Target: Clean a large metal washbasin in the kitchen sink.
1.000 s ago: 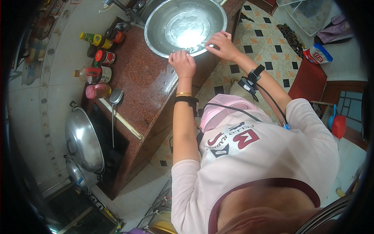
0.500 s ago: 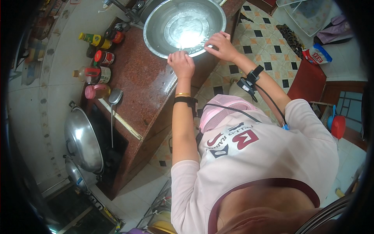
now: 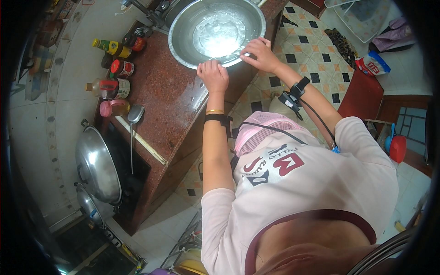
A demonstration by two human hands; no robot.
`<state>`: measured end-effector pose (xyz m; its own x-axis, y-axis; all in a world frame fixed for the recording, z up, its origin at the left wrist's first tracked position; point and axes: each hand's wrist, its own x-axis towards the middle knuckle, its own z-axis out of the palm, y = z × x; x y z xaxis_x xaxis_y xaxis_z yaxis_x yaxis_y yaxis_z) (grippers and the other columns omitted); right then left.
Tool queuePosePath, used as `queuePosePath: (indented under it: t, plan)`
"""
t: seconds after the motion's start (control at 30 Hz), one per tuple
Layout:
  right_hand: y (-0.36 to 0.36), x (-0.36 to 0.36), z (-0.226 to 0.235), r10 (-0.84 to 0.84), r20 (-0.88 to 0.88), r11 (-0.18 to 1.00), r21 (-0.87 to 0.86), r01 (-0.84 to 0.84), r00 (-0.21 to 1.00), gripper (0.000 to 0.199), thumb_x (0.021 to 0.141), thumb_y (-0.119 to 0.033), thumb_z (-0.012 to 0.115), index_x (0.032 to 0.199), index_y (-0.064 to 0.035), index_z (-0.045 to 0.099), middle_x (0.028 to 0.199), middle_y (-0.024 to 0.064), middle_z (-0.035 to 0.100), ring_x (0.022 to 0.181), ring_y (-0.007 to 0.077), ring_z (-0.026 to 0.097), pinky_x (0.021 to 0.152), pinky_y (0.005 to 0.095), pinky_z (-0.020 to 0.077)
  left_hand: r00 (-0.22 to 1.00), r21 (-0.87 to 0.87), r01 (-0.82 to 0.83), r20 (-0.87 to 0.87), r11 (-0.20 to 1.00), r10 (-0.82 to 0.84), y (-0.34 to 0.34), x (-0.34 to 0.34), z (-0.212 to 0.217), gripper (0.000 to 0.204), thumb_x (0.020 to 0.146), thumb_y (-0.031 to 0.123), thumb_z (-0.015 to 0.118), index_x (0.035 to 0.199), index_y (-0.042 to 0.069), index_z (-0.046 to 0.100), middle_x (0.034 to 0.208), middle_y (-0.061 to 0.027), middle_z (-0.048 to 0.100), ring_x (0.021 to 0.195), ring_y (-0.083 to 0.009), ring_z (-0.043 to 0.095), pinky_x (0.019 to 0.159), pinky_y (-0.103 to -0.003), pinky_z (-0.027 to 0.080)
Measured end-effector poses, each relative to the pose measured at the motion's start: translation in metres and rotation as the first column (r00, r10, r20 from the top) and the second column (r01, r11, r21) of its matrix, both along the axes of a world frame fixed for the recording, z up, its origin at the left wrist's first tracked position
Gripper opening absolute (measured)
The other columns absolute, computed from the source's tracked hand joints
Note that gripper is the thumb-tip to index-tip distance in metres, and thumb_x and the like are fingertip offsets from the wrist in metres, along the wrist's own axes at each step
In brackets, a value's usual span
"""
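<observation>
A large steel basin [image 3: 192, 18] with water in it sits on the reddish stone counter [image 3: 160, 96], its near rim at the counter's front edge. My left hand [image 3: 213, 75] grips the basin's near rim, fingers curled over it. My right hand [image 3: 257, 53] holds the same rim further right, fingers pinched on the edge. Both wrists wear black straps, and a cable runs from the right one.
Bottles and jars [image 3: 114, 68] line the counter's left side beside a steel ladle [image 3: 134, 123]. A lidded wok [image 3: 96, 165] sits on the stove at lower left. A tap [image 3: 144, 13] stands behind the basin. The tiled floor [image 3: 311, 36] lies to the right, with a red stool [image 3: 360, 91].
Both hands stay on the basin's near rim; the basin and hands have barely shifted.
</observation>
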<state>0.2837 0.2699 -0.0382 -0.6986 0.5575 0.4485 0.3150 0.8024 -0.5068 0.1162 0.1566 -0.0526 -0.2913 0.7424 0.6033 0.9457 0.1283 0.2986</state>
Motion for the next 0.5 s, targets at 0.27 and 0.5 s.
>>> queuePosePath:
  t: [0.27, 0.5]
  plan:
    - [-0.0017, 0.0005, 0.0033, -0.007, 0.018, 1.0, -0.01, 0.007, 1.0, 0.022, 0.08, -0.036, 0.057, 0.083, -0.0158, 0.063, 0.089, 0.0002, 0.059, 0.098, 0.0172, 0.049, 0.097, 0.042, 0.0203, 1.0, -0.035, -0.008, -0.027, 0.999, 0.007, -0.0009, -0.0007, -0.0002, 0.017, 0.078, 0.018, 0.041, 0.076, 0.01, 0.056, 0.08, -0.0053, 0.054, 0.087, -0.0243, 0.049, 0.091, -0.043, 0.027]
    - [-0.0025, -0.0002, 0.0055, 0.0, -0.015, 1.0, 0.003, 0.0, 1.0, 0.019, 0.08, -0.033, 0.059, 0.082, -0.0151, 0.063, 0.087, -0.0014, 0.059, 0.096, 0.0162, 0.05, 0.096, 0.0414, 0.0212, 1.0, -0.019, 0.011, 0.018, 1.0, -0.011, -0.0003, -0.001, -0.0006, 0.014, 0.075, 0.02, 0.044, 0.073, 0.008, 0.051, 0.08, -0.0082, 0.051, 0.087, -0.0258, 0.047, 0.092, -0.046, 0.028]
